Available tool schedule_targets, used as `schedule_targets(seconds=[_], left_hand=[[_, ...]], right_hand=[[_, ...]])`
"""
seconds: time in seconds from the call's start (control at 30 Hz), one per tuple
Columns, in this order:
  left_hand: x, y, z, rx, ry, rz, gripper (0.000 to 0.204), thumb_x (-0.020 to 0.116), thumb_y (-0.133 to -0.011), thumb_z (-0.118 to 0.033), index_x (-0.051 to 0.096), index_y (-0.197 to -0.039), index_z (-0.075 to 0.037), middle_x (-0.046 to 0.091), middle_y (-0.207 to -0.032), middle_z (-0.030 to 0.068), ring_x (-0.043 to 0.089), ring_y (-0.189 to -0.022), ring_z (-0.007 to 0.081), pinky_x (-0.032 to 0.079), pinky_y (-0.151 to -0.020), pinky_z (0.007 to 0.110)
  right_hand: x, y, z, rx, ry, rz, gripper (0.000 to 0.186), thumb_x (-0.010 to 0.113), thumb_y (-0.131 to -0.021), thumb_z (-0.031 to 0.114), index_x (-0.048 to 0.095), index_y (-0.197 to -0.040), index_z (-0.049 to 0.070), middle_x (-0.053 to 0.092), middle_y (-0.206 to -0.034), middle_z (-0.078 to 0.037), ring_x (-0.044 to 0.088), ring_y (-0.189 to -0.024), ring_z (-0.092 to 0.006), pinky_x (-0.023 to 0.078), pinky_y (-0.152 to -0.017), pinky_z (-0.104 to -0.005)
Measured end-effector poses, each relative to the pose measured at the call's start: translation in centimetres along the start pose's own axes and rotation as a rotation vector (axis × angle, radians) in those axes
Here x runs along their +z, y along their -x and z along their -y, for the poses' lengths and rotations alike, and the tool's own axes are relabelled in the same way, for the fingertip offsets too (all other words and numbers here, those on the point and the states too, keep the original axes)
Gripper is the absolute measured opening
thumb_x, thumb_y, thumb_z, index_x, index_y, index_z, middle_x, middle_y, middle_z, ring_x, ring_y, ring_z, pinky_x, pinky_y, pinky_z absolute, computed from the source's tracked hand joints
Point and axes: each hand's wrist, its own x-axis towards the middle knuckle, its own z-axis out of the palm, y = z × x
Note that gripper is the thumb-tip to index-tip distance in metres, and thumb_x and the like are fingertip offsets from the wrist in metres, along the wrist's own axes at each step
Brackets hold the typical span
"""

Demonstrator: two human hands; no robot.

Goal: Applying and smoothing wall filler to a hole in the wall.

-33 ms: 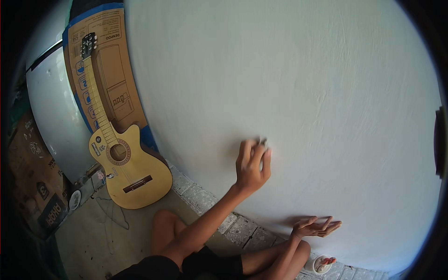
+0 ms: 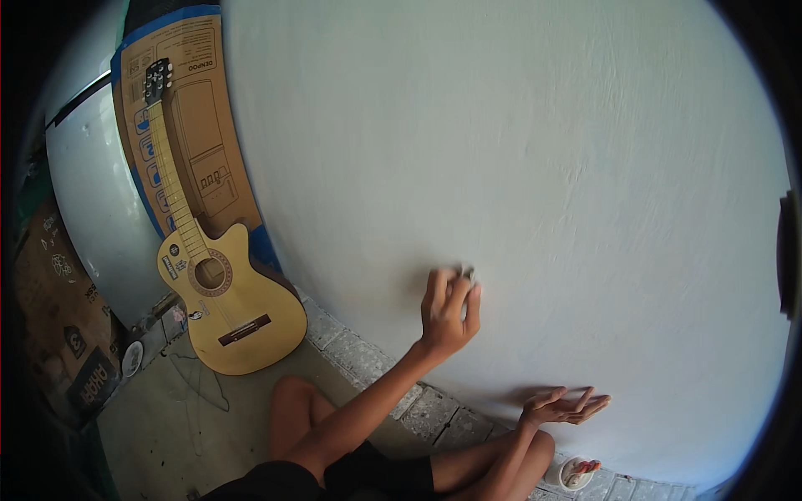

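A pale, plastered wall (image 2: 518, 150) fills most of the view. Against it, my left hand (image 2: 449, 311) is closed, its fingers pinched round a small greyish thing (image 2: 468, 273). Blur and the fingers hide what kind of thing it is. Lower and to the right, my right hand (image 2: 568, 407) is open and holds nothing. Its fingers are loosely spread close to the wall, and the forearm lies beside my bent knee. Just beyond that knee stands a white tub (image 2: 575, 474) with whitish stuff and something orange-red in it.
On the left, an acoustic guitar (image 2: 259, 313) leans upright before a flattened cardboard box (image 2: 200, 125). A pale, shiny panel (image 2: 92, 184) and another brown carton (image 2: 58, 284) stand farther left. Grey blocks (image 2: 359, 355) edge the wall's foot; a thin cord (image 2: 200, 388) lies on the floor.
My left hand has slid a little way down the wall, still pinching the small greyish thing. The right hand stays where it was.
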Motion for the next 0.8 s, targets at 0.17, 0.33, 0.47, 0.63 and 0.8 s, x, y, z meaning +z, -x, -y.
schedule_targets(seconds=[0.17,0.33,0.47,0.63,0.8], left_hand=[[-0.4,0.2,0.2,0.138,-0.040,0.056,0.013,0.061,-0.083,-0.008,0.053,-0.076,0.000,0.049,-0.085,0.0131,0.047,-0.073,0.0264,0.039,-0.059,0.035],[-0.1,-8.6,-1.2,0.151,-0.018,-0.068,0.017,0.061,-0.084,-0.009,0.049,-0.075,-0.001,0.045,-0.082,0.0120,0.044,-0.073,0.0267,0.037,-0.060,0.037],[0.3,-4.9,-1.1,0.082,-0.017,-0.084,0.019,0.061,-0.085,-0.009,0.048,-0.074,-0.001,0.044,-0.083,0.0115,0.044,-0.073,0.0260,0.036,-0.060,0.036],[-0.2,4.5,1.3,0.090,-0.008,0.075,0.010,0.062,-0.083,-0.008,0.059,-0.085,0.001,0.050,-0.085,0.0109,0.047,-0.076,0.0254,0.038,-0.065,0.039],[-0.1,-3.5,-0.2,0.150,-0.064,-0.004,0.014,0.061,-0.083,-0.008,0.052,-0.076,0.000,0.048,-0.090,0.0143,0.044,-0.079,0.0279,0.036,-0.066,0.039]], right_hand=[[0.0,0.6,-0.5,-0.006,0.032,0.012,0.050,0.033,-0.098,0.030,0.032,-0.138,-0.001,0.015,-0.149,-0.025,0.015,-0.140,-0.0410,0.024,-0.111,-0.0565],[0.1,0.1,0.0,0.004,-0.008,-0.038,0.047,0.038,-0.100,0.029,0.038,-0.133,-0.003,0.022,-0.146,-0.023,0.023,-0.139,-0.0408,0.027,-0.111,-0.0553],[0.4,-0.2,-0.1,0.002,-0.084,-0.081,0.047,0.039,-0.099,0.029,0.038,-0.133,-0.004,0.021,-0.147,-0.023,0.023,-0.139,-0.0412,0.028,-0.111,-0.0554],[0.1,0.6,-0.7,-0.002,0.037,0.015,0.050,0.032,-0.098,0.030,0.032,-0.137,-0.002,0.015,-0.148,-0.026,0.014,-0.140,-0.0425,0.024,-0.111,-0.0575],[0.1,0.3,-0.3,0.011,-0.022,0.002,0.050,0.032,-0.099,0.031,0.032,-0.136,-0.002,0.012,-0.148,-0.026,0.015,-0.140,-0.0427,0.025,-0.110,-0.0586]])
